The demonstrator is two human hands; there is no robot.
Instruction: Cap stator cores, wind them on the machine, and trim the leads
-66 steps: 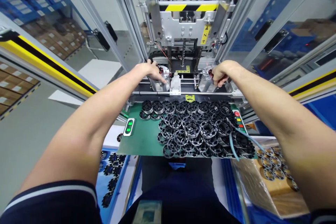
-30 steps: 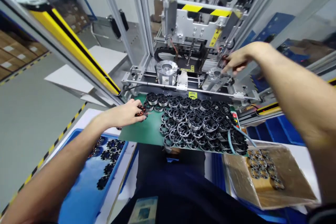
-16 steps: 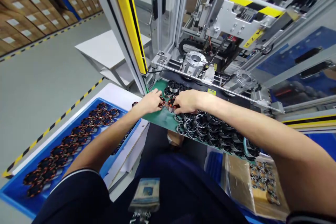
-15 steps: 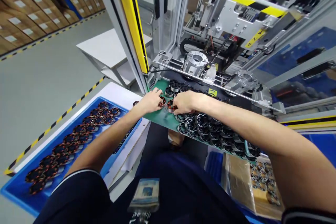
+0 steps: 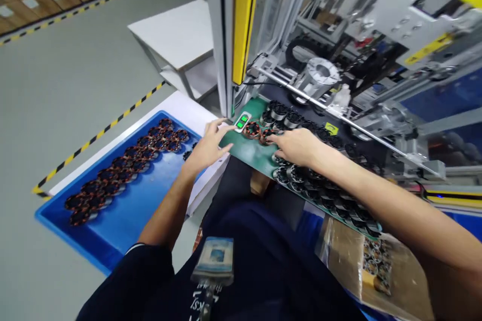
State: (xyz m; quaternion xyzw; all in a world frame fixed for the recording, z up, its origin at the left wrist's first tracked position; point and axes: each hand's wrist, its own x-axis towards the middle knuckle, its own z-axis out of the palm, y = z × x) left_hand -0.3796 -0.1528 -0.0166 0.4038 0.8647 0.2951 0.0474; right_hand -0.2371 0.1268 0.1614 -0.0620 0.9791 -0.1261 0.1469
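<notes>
My left hand (image 5: 211, 148) is off the green work surface (image 5: 250, 150), fingers spread and nothing in them. Near its fingertips lies a small white-framed box with two green lit panels (image 5: 243, 122). Beside that box rests a copper-wound stator (image 5: 252, 130) with black insulation. My right hand (image 5: 299, 146) has its fingers at a second wound stator (image 5: 267, 136), touching its right side, with the palm turned down. Rows of stators without visible copper (image 5: 297, 175) stand under and beside my right forearm.
At left, a blue tray (image 5: 141, 228) holds rows of wound stators (image 5: 124, 165). A yellow guarded post (image 5: 244, 25) rises behind the work surface. Machine rail (image 5: 339, 110) and metal fixture (image 5: 323, 71) stand beyond. A lined box (image 5: 342, 256) with metal rings is at lower right.
My left hand has let go of a wound stator and drawn back left, fingers spreading. The lit green box is now uncovered. My right hand remains at its stator; the view has turned.
</notes>
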